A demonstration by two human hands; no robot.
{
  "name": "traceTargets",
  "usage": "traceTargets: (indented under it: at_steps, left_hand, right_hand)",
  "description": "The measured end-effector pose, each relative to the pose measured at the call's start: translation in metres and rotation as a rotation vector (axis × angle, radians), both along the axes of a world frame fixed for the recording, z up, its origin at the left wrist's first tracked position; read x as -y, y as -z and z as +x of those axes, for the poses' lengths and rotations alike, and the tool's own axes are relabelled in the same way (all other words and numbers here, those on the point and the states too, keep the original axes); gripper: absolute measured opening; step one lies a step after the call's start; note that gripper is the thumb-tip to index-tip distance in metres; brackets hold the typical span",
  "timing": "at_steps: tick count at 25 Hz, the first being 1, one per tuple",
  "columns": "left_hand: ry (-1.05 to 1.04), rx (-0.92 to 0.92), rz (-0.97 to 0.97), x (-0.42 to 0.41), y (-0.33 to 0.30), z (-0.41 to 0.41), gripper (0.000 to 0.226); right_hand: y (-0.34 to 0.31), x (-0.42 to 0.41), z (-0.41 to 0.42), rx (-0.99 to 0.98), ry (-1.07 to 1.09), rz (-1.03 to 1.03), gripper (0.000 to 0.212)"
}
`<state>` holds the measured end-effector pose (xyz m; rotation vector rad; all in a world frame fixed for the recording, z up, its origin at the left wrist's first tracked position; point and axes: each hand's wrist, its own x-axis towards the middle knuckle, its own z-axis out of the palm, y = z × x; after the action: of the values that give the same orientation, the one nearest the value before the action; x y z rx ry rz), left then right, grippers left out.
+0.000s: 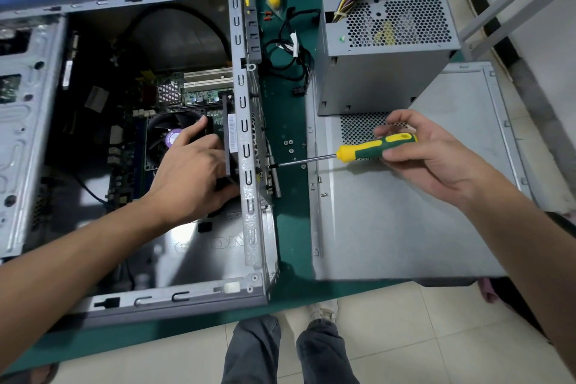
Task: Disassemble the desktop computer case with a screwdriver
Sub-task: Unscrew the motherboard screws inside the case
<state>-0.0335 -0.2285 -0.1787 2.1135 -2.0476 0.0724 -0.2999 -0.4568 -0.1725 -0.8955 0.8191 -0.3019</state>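
1. Covering most of the scene, the green tabletop carries everything named below.
2. On its left lies the case, open side up, with the board and fan showing inside.
3. To the right lies the side panel, flat, with the power supply standing on its far end, so both seem to be out of the case already.
4. Inside the case, at its right wall, the left hand has its fingers curled round a dark part, seemingly to steady it.
5. Over the panel, the right hand has its fingers wrapped round the rear of the screwdriver, whose shaft points left with its tip at the outer face of the case's right wall.
6. Between case and panel lie a few loose screws, and two more rest on the panel's left edge.
7. My reading: the step in hand is backing out a screw that holds the dark part to that wall. Next the tip must stay seated and square in the screw head while it turns, with the left hand taking the part's weight as it comes free.
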Motion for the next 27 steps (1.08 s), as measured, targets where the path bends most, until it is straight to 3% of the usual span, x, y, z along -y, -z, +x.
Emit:
traceTargets:
  at_steps: [2, 4, 5, 7, 9, 10, 12, 14, 16, 18, 19, 20, 23, 25, 27]
  left_hand:
    - [0.000, -0.009, 0.004, -0.0001, -0.0007, -0.0006, 0.043]
    - [0.006, -0.006, -0.008, 0.0006, -0.0011, -0.0018, 0.042]
    - [0.007, -0.003, -0.011, 0.0006, -0.0009, -0.0018, 0.042]
    - [-0.004, -0.004, -0.010, 0.0005, -0.0010, -0.0010, 0.043]
    - [-0.017, -0.011, -0.005, 0.0002, -0.0010, -0.0006, 0.045]
    - [-0.017, -0.014, -0.004, 0.0002, -0.0011, -0.0007, 0.045]
    - [-0.003, -0.011, -0.013, 0.0001, -0.0014, -0.0017, 0.042]
    - [0.002, 0.000, -0.015, 0.0003, -0.0009, -0.0016, 0.043]
    - [-0.001, -0.004, -0.008, 0.0002, -0.0013, -0.0005, 0.045]
    - [-0.004, -0.006, -0.008, 0.0007, -0.0020, -0.0013, 0.045]
    - [-0.001, -0.004, -0.009, 0.0007, -0.0022, -0.0016, 0.044]
    - [0.004, -0.007, -0.009, 0.0007, -0.0024, -0.0020, 0.043]
    - [0.005, -0.010, -0.014, 0.0006, -0.0014, -0.0019, 0.044]
    - [-0.003, -0.006, -0.002, -0.0002, -0.0011, -0.0002, 0.046]
    - [-0.001, -0.002, -0.018, 0.0008, -0.0013, -0.0011, 0.045]
  right_hand:
    - [0.0007, -0.0025, 0.0016, -0.066, -0.023, -0.026, 0.010]
    - [0.0001, -0.0037, 0.0046, -0.411, -0.163, -0.233, 0.033]
    - [-0.0017, -0.0055, 0.0056, -0.449, -0.211, -0.306, 0.036]
    - [-0.0008, -0.0031, 0.0039, -0.308, -0.127, -0.244, 0.007]
    - [0.0000, 0.0007, -0.0010, -0.114, -0.050, -0.096, 0.030]
    - [-0.0005, -0.0003, -0.0007, -0.083, -0.044, -0.082, 0.030]
    - [-0.0027, -0.0029, 0.0028, -0.252, -0.107, -0.181, 0.010]
    - [-0.0005, -0.0050, 0.0048, -0.442, -0.191, -0.318, 0.025]
    - [0.0010, -0.0045, 0.0042, -0.316, -0.105, -0.240, 0.008]
    - [0.0007, -0.0005, -0.0012, -0.102, -0.027, -0.073, 0.030]
    - [0.0002, -0.0007, -0.0013, -0.074, -0.025, -0.059, 0.027]
    - [-0.0010, -0.0019, -0.0003, -0.118, -0.045, -0.065, 0.016]
    - [-0.0005, -0.0062, 0.0034, -0.390, -0.130, -0.231, 0.030]
    - [0.0026, -0.0052, 0.0038, -0.303, -0.081, -0.243, 0.011]
    - [0.0022, -0.0001, -0.0005, -0.107, -0.022, -0.098, 0.032]
